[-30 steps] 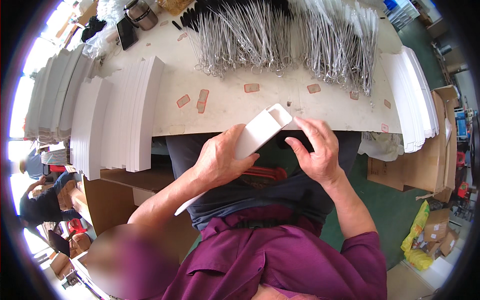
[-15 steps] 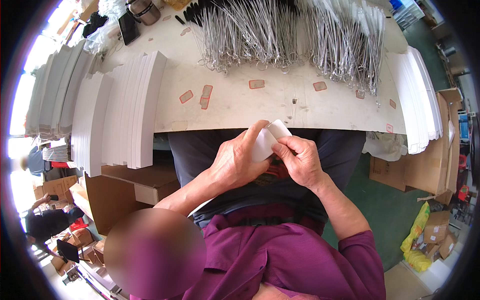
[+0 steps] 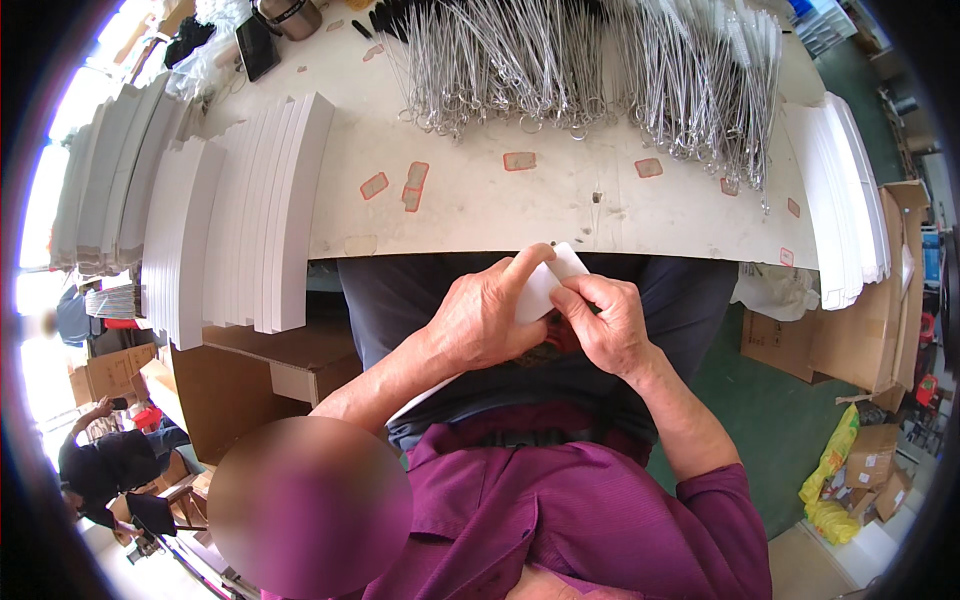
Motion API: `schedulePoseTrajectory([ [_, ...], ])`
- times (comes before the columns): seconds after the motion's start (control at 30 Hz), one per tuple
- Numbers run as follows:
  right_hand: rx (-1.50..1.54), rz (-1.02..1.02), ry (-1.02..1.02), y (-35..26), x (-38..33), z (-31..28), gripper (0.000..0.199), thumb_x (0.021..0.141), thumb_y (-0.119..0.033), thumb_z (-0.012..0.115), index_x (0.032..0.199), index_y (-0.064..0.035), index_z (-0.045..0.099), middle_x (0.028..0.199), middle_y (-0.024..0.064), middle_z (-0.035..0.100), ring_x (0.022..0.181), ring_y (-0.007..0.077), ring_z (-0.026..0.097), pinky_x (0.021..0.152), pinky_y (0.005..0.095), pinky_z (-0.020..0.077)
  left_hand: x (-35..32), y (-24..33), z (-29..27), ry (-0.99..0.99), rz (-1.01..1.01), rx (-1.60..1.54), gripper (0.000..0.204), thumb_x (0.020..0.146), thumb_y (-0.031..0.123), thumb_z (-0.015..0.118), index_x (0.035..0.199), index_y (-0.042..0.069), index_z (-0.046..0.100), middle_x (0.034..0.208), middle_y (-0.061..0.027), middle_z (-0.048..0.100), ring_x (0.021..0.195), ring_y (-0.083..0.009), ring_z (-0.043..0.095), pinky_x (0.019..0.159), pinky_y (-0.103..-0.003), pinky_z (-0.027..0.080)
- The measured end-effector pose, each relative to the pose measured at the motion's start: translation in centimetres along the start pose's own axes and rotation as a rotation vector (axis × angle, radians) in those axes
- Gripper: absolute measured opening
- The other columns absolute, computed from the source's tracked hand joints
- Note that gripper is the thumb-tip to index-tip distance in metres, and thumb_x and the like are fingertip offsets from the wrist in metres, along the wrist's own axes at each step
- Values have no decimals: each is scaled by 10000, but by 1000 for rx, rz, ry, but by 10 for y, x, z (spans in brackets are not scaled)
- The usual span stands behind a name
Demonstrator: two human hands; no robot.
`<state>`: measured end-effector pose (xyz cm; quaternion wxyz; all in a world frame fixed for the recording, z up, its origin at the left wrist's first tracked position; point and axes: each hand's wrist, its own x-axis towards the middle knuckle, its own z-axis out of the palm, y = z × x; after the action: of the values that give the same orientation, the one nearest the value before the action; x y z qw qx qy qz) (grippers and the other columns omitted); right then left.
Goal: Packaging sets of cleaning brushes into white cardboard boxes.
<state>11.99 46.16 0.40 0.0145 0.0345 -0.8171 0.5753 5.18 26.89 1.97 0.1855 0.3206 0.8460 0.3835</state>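
Just off the worktop's near edge, the left hand wraps a white box — seemingly to steady it — while the right hand pinches its end between thumb and fingers.

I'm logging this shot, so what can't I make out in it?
All in the head view:
Long white cardboard box: middle hidden by the left hand and forearm; whether it holds anything can't be told.
Silver metal bottle: top cut off by the upper edge.
Thin silver wire rods: some far ends cut off there too.
Lower left: a round blurred patch hides what's behind.
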Motion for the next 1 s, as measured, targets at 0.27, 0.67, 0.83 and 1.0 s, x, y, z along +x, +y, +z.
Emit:
schedulePoseTrajectory([
  [0.27,250,68,175,-6,-8,24,372,998,-113,706,1312,47,587,933,165,757,839,175,755,706,312,602,-2,0,0,21,-36,-40,578,734,108,838,1235,79,552,1050,-209,725,949,-400,740,790,-455,604],
  [0.67,-233,-151,172,0,-7,23,272,1008,-173,695,1175,41,711,919,197,751,809,242,755,711,336,583,-9,-3,14,66,-114,-9,708,768,188,807,1333,-30,441,1005,-296,707,839,-469,719,703,-524,597],
  [0.83,304,325,114,-1,-4,20,257,1012,-193,717,1091,51,730,888,66,768,804,61,674,694,266,568,-12,-6,19,88,-71,81,669,792,183,809,1335,-17,472,961,-274,717,865,-448,734,714,-498,612],
  [1.0,402,349,124,-4,1,19,147,990,-110,730,1002,31,691,841,70,745,769,54,673,660,239,566,-13,-2,17,106,-79,83,619,776,175,818,1285,-25,527,982,-259,720,871,-439,734,714,-490,613],
])
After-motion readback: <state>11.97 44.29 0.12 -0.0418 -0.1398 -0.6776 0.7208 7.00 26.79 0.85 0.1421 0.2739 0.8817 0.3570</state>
